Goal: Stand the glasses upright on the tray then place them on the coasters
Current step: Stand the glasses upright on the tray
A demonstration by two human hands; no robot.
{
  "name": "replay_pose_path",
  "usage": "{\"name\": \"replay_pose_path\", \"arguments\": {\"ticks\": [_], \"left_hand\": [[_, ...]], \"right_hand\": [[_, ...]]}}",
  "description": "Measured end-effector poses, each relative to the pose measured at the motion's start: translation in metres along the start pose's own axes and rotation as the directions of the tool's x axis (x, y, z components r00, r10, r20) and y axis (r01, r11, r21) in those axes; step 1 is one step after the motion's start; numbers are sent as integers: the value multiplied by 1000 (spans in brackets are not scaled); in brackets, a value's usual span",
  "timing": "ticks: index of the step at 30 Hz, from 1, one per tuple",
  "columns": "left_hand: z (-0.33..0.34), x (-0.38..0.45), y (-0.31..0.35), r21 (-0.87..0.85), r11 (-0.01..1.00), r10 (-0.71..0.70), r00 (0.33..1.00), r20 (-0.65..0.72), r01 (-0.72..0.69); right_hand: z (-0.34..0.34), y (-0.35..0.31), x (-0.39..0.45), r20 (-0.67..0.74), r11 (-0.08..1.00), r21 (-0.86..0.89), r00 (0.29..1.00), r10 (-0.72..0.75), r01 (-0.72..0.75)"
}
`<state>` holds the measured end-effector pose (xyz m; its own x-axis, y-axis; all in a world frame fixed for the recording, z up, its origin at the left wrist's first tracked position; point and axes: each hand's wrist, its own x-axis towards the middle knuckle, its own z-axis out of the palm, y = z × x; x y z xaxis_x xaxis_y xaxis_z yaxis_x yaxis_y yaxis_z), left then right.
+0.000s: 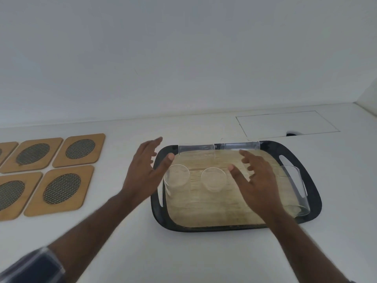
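Nearest the lens, a dark sleeve [34, 266] covers the left forearm. Beneath everything spreads the white table [122, 242], and on it sits the black tray [314, 209] with its wooden floor. Left of the tray, well apart, lie the wooden coasters [59, 190] with mesh ovals. Both hands hover over the tray holding nothing, fingers spread: the left hand [144, 170] above its left rim, the right hand [257, 180] above its middle. Five glasses are on the tray: a lying glass [293, 190] at the right, two lying glasses [218, 148] along the far rim, and two upright glasses [195, 178] between the hands.
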<state>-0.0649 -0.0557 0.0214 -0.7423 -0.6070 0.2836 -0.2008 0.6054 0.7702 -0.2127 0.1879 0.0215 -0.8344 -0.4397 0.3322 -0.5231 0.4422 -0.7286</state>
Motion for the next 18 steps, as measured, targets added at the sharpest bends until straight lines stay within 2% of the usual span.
{"name": "replay_pose_path", "arguments": {"ticks": [2, 5, 8, 11, 18], "left_hand": [[1, 21, -1, 20, 1000, -10, 1000, 28, 9], [4, 53, -3, 121, 990, 53, 986, 159, -73], [12, 80, -3, 222, 958, 84, 918, 387, -181], [26, 98, -5, 329, 909, 37, 834, 551, -258], [55, 110, -21, 388, 890, -58, 783, 619, -240]], "right_hand": [[-5, 10, 8, 20, 995, -70, 997, 73, -71], [-8, 24, 11, 121, 968, -176, 972, 202, -180], [-8, 33, 8, 224, 932, -266, 924, 310, -248], [-7, 36, 4, 303, 914, -303, 882, 362, -271], [-3, 33, -5, 438, 903, -337, 804, 402, -268]]}}
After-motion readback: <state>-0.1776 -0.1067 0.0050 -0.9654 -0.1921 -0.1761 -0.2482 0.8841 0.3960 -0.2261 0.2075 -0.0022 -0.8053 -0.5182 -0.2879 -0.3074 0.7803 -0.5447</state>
